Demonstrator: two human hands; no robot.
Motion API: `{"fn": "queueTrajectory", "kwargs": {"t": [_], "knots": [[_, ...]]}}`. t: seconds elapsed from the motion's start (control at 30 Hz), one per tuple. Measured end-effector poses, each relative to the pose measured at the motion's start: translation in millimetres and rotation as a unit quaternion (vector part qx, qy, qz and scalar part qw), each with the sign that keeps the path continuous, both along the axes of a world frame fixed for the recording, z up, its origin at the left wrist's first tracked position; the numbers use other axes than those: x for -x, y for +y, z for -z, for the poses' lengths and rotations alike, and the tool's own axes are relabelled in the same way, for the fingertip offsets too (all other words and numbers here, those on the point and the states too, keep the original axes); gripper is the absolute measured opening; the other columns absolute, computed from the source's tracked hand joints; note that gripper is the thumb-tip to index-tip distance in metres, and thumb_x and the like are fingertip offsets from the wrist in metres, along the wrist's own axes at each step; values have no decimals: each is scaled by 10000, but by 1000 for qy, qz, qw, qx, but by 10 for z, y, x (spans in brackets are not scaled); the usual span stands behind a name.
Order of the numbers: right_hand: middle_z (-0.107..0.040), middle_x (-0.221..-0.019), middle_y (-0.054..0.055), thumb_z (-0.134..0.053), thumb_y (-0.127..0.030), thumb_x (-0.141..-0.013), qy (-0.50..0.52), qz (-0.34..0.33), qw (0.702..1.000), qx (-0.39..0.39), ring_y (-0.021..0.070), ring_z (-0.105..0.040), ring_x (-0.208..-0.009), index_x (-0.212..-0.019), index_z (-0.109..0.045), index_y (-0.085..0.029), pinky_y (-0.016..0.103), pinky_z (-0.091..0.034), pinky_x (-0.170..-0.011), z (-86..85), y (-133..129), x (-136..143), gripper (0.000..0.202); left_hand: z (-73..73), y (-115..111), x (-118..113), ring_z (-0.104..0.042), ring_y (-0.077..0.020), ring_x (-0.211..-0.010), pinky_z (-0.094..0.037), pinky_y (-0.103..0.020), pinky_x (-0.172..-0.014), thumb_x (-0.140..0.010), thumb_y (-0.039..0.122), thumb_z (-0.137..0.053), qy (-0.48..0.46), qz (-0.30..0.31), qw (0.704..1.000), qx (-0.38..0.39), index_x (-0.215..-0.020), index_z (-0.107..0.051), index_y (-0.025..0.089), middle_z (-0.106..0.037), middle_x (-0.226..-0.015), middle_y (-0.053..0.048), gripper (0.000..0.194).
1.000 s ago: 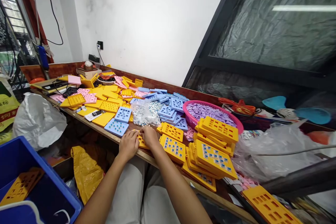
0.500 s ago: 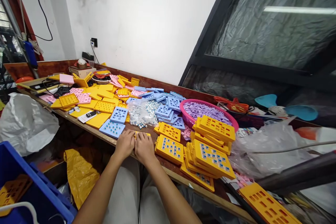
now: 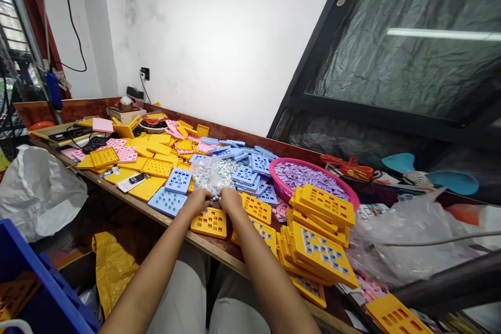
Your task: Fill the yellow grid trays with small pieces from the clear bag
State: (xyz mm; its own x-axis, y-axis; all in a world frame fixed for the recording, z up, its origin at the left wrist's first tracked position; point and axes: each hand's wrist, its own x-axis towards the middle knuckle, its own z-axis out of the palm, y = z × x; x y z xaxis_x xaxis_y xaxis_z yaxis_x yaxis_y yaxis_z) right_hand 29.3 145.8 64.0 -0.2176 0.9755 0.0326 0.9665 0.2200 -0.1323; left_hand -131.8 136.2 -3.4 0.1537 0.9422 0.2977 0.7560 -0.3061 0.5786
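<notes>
Both hands reach to the near edge of a heap of small white-and-blue pieces (image 3: 227, 168), part of it under a clear plastic bag (image 3: 205, 173). My left hand (image 3: 198, 201) has its fingers curled together at the pieces. Beside it, my right hand (image 3: 230, 200) is also closed, fingertips turned in toward the heap. What either one pinches is too small or hidden to make out. Just below them a yellow tray with square holes (image 3: 209, 223) lies flat at the table edge. A blue tray with pieces set in it (image 3: 167, 202) lies to the left.
Stacked yellow trays (image 3: 323, 250) stand at the right, partly filled with blue pieces. Behind them sits a pink basket (image 3: 354, 195) of purple pieces. Yellow, pink and blue trays cover the left and back. A blue crate (image 3: 43, 292) stands low at the left.
My hands have moved forward from the yellow tray at the table edge to the heap of small pieces. The tray, which they mostly covered, now shows fully. The view has shifted slightly.
</notes>
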Motion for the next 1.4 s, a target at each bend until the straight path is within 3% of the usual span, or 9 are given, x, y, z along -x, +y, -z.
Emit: {"fn": "queueTrajectory", "kwargs": {"t": [0.13, 0.27, 0.4, 0.53, 0.73, 0.9, 1.07, 1.27, 1.4], "knots": [[-724, -1102, 196, -827, -337, -740, 11, 2, 1000, 5, 340, -698, -1033, -1016, -756, -162, 358, -506, -808, 76, 64, 81, 334, -40, 6, -36, -700, -222, -900, -540, -300, -836, -808, 273, -733, -23, -12, 1000, -5, -901, -798, 214, -775, -895, -61, 128], [-745, -1042, 161, -767, -238, -792, 63, -11, 998, -11, 307, -700, -1023, -973, -767, -171, 344, -499, -835, 73, 25, -11, 193, -120, -188, 21, -694, -229, -957, -538, -327, -887, -879, 265, -667, -75, -12, 996, -43, -985, -785, 196, -767, -1000, -82, 172], [-759, -1073, 82, -650, -191, -883, 154, -74, 985, -27, 222, -696, -1014, -1090, -751, -204, 287, -504, -870, 90, -187, -159, 231, -155, -589, 103, -692, -195, -926, -556, -311, -853, -971, 269, -548, -140, -11, 987, -80, -1156, -729, 197, -746, -1113, -84, 268], [-731, -1179, 73, -585, -212, -928, 224, -130, 965, -33, 197, -686, -1044, -1181, -724, -205, 277, -524, -894, 197, -500, -198, 288, -136, -957, 96, -677, -207, -1028, -550, -318, -906, -978, 313, -566, -250, -19, 959, -130, -1125, -728, 204, -725, -1161, -89, 244], [-717, -1101, 82, -594, -93, -859, 332, -151, 927, -83, 217, -668, -1035, -1112, -741, -186, 331, -509, -961, 402, -755, -85, 307, 2, -1057, 57, -664, -225, -1066, -527, -367, -960, -995, 339, -551, -243, -26, 959, -141, -1157, -717, 223, -723, -1116, -83, 259], [-701, -1102, 86, -560, -50, -858, 297, -140, 940, -92, 218, -662, -1025, -1134, -736, -182, 318, -493, -943, 445, -791, 0, 354, 98, -1017, 103, -675, -224, -1016, -532, -364, -920, -973, 314, -588, -219, -28, 965, -141, -1115, -722, 227, -728, -1073, -72, 214], [-704, -1147, 86, -552, -126, -920, 185, -141, 970, -71, 229, -651, -1076, -1189, -727, -205, 303, -466, -931, 326, -709, -107, 330, 109, -1029, 115, -679, -220, -1028, -534, -359, -922, -950, 241, -596, -213, -40, 967, -135, -1109, -711, 217, -732, -1104, -69, 197], [-761, -1019, 59, -631, -71, -813, 110, -224, 968, -11, 225, -671, -965, -985, -813, -225, 274, -446, -837, 160, -404, -258, 294, 105, -1033, 73, -650, -220, -1050, -530, -383, -958, -970, 168, -520, -163, 3, 977, -137, -1117, -718, 202, -702, -1109, -92, 249], [-754, -952, 59, -629, -49, -779, 90, -267, 959, 9, 207, -659, -889, -890, -830, -217, 265, -434, -796, 144, -303, -247, 285, 136, -1024, 40, -620, -219, -1050, -531, -370, -944, -985, 171, -485, -115, -3, 982, -149, -1107, -725, 193, -646, -1099, -103, 270]]}}
